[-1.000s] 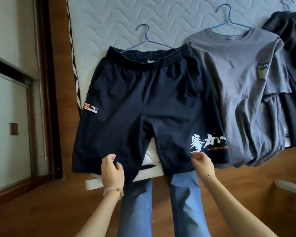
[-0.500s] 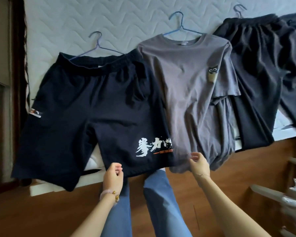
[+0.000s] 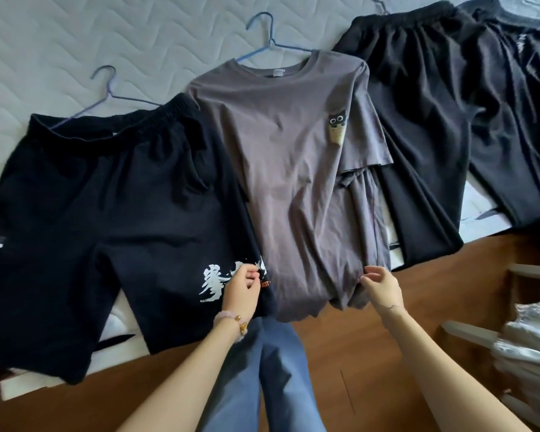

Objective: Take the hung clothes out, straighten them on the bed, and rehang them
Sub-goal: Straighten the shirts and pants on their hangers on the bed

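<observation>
Across come left hand (image 3: pixel 242 289) and right hand (image 3: pixel 384 288) from the navy shorts (image 3: pixel 91 213) to the hem of the grey T-shirt (image 3: pixel 278 151), centre frame on the bed (image 3: pixel 44 42), fingers (image 3: pixel 370 271) curled, pinch unclear; a lopsided tug could skew it on its blue hanger (image 3: pixel 268 35).

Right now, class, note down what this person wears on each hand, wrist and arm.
No sleeves or gloves show; both arms are uncovered. At the left hand, a pale pink bead bracelet with a gold-coloured charm circles the wrist. At the right hand, the wrist carries a thin chain bracelet.
</observation>
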{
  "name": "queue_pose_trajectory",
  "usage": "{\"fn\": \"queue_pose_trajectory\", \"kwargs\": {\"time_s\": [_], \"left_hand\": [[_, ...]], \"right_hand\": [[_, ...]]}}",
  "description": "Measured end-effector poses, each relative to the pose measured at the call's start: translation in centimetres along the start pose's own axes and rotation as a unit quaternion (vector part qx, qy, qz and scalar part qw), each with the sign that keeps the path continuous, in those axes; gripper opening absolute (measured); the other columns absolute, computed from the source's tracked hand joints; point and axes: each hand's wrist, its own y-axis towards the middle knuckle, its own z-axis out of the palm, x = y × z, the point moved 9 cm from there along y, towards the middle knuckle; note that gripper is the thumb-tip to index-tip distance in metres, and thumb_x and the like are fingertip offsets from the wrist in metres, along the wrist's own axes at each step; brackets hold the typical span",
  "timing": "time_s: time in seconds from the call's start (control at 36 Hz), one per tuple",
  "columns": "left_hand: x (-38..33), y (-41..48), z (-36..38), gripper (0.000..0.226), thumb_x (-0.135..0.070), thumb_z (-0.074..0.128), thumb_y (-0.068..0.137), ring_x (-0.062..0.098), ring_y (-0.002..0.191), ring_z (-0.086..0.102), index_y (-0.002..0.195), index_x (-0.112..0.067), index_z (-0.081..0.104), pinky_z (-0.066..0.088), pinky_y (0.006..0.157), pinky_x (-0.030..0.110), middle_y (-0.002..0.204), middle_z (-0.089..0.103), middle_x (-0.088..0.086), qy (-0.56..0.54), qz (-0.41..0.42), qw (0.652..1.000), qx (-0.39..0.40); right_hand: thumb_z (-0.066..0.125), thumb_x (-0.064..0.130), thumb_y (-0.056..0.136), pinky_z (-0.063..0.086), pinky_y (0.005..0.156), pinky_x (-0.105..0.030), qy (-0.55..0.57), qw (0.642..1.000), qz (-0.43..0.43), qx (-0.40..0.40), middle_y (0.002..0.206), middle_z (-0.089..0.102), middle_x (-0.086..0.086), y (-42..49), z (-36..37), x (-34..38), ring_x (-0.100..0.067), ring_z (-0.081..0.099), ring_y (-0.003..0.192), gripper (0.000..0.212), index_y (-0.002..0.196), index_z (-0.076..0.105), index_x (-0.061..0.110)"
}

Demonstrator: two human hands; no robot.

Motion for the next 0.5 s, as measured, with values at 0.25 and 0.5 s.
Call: {"fn": "queue_pose_trajectory", "kwargs": {"time_s": [0.25,0.5], "left_hand": [[-1.0,2.1,-0.5,0.013,-0.008,0.049,0.091,0.006,0.075,0.055,0.093,-0.019,0.055,0.045,0.061,0.009,0.079,0.056,-0.012,-0.003,-0.017,1.000,-0.010],[2.2,-0.5,3.3,0.015,-0.009,0.052,0.089,0.019,0.085,0.058,0.086,-0.023,0.054,0.048,0.077,0.031,0.082,0.057,-0.006,0.037,-0.099,0.993,0.045]], "right_hand": [[0.060,0.008,0.086,0.046,0.093,-0.037,0.017,1.000,0.002,-0.009,0.103,0.065,-0.007,2.0,-1.7,0.9,-0.029,0.062,0.106,0.038,0.124,0.058,0.007],[0.065,0.007,0.083,0.045,0.100,-0.040,0.012,0.999,0.032,-0.003,0.129,0.059,-0.016,4.5,-3.4,0.6,-0.031,0.058,0.115,0.055,0.135,0.048,0.001]]}}
